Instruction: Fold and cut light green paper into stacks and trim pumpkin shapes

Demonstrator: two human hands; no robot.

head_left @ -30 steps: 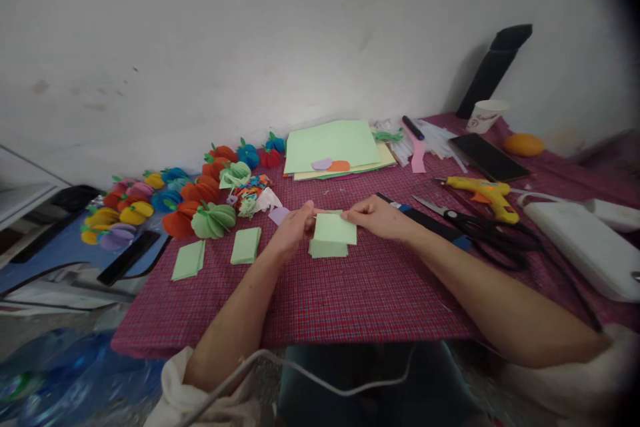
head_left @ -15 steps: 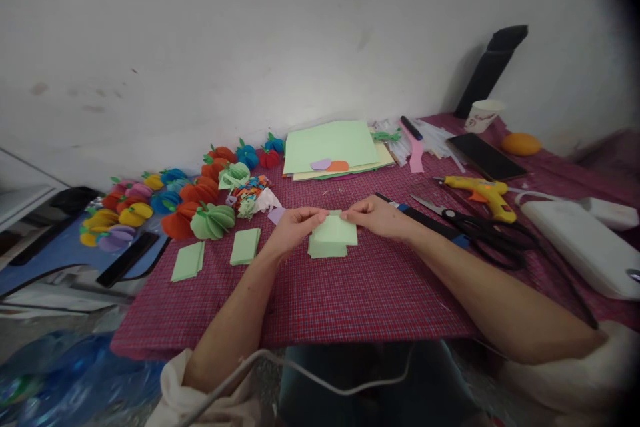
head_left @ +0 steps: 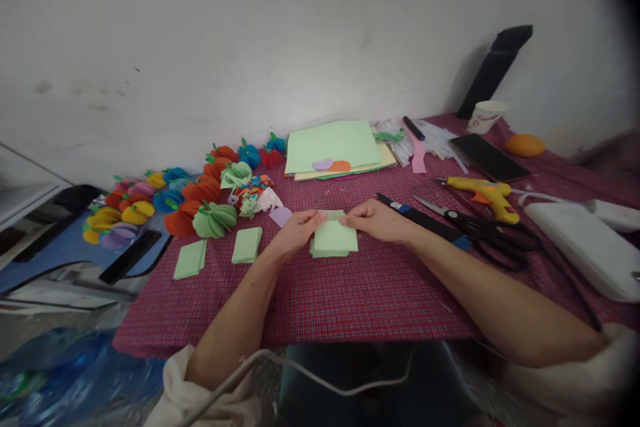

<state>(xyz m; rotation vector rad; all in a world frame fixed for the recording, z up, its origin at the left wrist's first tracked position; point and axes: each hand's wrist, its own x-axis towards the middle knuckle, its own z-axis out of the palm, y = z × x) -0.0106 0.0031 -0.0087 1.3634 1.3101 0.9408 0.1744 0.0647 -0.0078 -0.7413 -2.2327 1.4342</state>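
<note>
Both hands pinch one light green paper piece (head_left: 335, 236) by its upper corners, over a small stack of matching green paper pieces (head_left: 330, 254) on the cloth. My left hand (head_left: 299, 230) is closed on the top left corner, and my right hand (head_left: 373, 220) on the top right. Left of my left hand lie two more stacks of green paper, a nearer one (head_left: 247, 245) and one farther out (head_left: 189, 260). A lilac paper scrap (head_left: 281, 216) rests just beyond my left fingers.
Paper pumpkins (head_left: 215, 220) and paper scraps (head_left: 254, 195) crowd the left. Large paper sheets (head_left: 333, 145) lie at the back. To the right are scissors (head_left: 463, 219), a yellow glue gun (head_left: 483, 195), a phone (head_left: 489, 157), a paper cup (head_left: 486, 117) and a white box (head_left: 583, 247).
Both hands have brought the held green paper slightly down toward me, so it covers more of the stack beneath. The view has shifted slightly.
</note>
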